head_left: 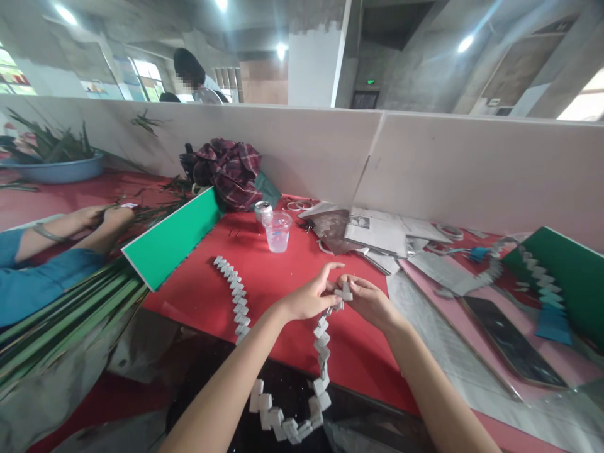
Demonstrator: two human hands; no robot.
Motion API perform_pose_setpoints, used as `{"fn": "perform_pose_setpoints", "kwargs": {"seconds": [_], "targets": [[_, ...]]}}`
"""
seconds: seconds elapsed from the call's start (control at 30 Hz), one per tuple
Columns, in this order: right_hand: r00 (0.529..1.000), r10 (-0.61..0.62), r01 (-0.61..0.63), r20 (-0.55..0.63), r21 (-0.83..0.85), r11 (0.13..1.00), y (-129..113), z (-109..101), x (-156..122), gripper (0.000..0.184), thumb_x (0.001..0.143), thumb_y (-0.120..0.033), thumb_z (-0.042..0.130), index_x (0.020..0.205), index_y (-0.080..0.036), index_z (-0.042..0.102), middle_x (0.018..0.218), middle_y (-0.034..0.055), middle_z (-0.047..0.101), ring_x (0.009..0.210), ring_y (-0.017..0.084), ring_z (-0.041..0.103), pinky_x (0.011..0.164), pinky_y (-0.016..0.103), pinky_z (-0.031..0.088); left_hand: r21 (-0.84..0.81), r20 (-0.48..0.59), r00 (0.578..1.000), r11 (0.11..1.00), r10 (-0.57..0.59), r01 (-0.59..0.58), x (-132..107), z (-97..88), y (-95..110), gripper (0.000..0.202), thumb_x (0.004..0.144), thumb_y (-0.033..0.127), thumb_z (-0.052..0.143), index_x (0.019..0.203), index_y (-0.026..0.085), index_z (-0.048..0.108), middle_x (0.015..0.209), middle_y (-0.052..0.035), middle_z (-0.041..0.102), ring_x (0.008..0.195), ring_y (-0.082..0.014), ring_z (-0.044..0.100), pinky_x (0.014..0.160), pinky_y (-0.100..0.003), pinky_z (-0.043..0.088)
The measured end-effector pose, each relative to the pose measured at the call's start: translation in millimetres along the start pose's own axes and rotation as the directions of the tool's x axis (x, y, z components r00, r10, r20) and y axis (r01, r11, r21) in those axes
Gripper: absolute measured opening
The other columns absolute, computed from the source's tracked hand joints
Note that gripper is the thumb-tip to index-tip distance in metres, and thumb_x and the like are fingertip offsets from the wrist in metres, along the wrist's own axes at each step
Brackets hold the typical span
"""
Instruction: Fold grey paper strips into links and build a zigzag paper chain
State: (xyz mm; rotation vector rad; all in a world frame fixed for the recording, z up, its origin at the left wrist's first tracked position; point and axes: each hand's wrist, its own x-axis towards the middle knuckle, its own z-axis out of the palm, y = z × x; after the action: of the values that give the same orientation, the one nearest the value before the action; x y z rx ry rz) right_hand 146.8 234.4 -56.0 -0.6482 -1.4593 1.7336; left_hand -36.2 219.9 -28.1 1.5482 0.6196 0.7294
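A long zigzag chain of folded white paper links (321, 343) hangs from my hands, dips below the table's front edge, and comes back up onto the red tabletop at the left. My left hand (311, 296) is closed on the chain's upper end, thumb underneath and index finger raised. From the other side, my right hand (370, 299) pinches a pale folded strip at that same end. The two hands meet fingertip to fingertip above the red table. Part of the chain passes behind my left forearm.
A plastic cup (278, 233) and a can (262, 214) stand beyond my hands. Papers (377, 231) and a phone (512, 340) lie to the right. At left, a green divider (177, 236) separates off another person's hands (106, 220) and long green leaves (89, 324).
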Motion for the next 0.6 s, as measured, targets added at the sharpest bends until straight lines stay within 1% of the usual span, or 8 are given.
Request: {"fn": "perform_pose_setpoints", "kwargs": {"seconds": [0.13,0.27,0.37,0.43,0.5,0.6], "targets": [[0.999,0.021,-0.022,0.029,0.045,0.999,1,0,1,0.025,0.081,-0.043,0.055,0.086,-0.018,0.052,0.078,0.0034,0.05,0.071,0.018,0.051,0.072,0.035,0.044,0.018,0.025,0.999,1.0,-0.022,0.022,-1,-2.2,2,0.057,0.083,0.014,0.05,0.133,0.021,0.023,0.077,0.0002,0.054,0.072,-0.0115,0.051,0.072,-0.03,0.04],[0.999,0.028,-0.03,0.034,0.085,0.996,0,0,1,0.027,0.08,-0.043,0.058,0.087,-0.017,0.054,0.079,0.004,0.052,0.071,0.018,0.052,0.072,0.035,0.045,0.008,0.031,0.999,0.999,-0.037,0.037,-3,-2.5,4,0.055,0.084,0.014,0.049,0.132,0.021,0.024,0.077,0.0003,0.054,0.072,-0.0113,0.052,0.071,-0.028,0.041],[1.0,0.009,-0.009,0.009,0.063,0.998,0,-1,1,0.024,0.082,-0.042,0.057,0.086,-0.018,0.056,0.076,0.003,0.053,0.07,0.018,0.054,0.071,0.035,0.045,-0.005,-0.014,0.999,0.999,-0.037,0.037,-3,-0.5,4,0.054,0.084,0.014,0.05,0.131,0.021,0.026,0.079,-0.0007,0.057,0.074,-0.0127,0.055,0.074,-0.03,0.042],[0.999,-0.016,0.017,-0.028,0.052,0.998,0,-4,1,0.026,0.085,-0.043,0.053,0.093,-0.019,0.058,0.079,0.0037,0.055,0.074,0.018,0.055,0.073,0.034,0.046,-0.016,-0.071,0.997,1.0,-0.026,0.025,-3,1.1,5,0.053,0.084,0.015,0.05,0.132,0.022,0.027,0.082,-0.0023,0.06,0.079,-0.0148,0.057,0.078,-0.032,0.042],[0.997,-0.037,0.04,-0.071,0.04,0.998,0,-7,1,0.032,0.087,-0.045,0.049,0.104,-0.02,0.059,0.087,0.0057,0.059,0.081,0.019,0.057,0.076,0.035,0.046,-0.046,-0.114,0.993,0.999,-0.018,0.013,-2,1.8,5,0.054,0.084,0.016,0.05,0.133,0.023,0.027,0.088,-0.0036,0.061,0.084,-0.016,0.059,0.082,-0.033,0.042],[0.994,-0.058,0.057,-0.094,-0.021,0.998,1,-11,3,0.035,0.084,-0.042,0.054,0.112,-0.021,0.057,0.097,0.0077,0.062,0.085,0.019,0.059,0.081,0.037,0.045,-0.109,-0.127,0.992,0.994,-0.014,0.0,-1,1.0,6,0.055,0.084,0.017,0.051,0.135,0.024,0.028,0.093,-0.0043,0.06,0.091,-0.0157,0.059,0.088,-0.034,0.041]]}}
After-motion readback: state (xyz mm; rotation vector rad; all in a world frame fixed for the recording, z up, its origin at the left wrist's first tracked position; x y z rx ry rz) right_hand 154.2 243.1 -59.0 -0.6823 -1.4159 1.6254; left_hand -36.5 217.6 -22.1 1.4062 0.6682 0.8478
